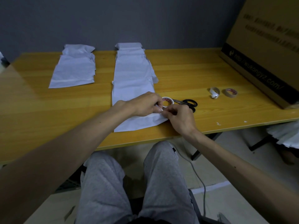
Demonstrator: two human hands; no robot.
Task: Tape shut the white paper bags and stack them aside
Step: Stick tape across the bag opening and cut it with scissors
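— What's nearest you?

— Knees in grey trousers, tucked under the table. Just past its front edge lies a white paper bag, flat, and the left forearm crosses it.

— And the hands?

— The left hand has its fingers curled, pinching a small strip of tape at the bag's right edge. The right hand pinches the same strip from the other side.

— Anything in the way?

— The hands hide part of the tape roll right behind them, and the right one covers some of the black scissors.

— Farther back?

— Two nearly spent rolls off to the right, well apart from the hands. Then a long pile of bags in the middle, another pile to the left, and a big cardboard box at the far right, against the grey wall.
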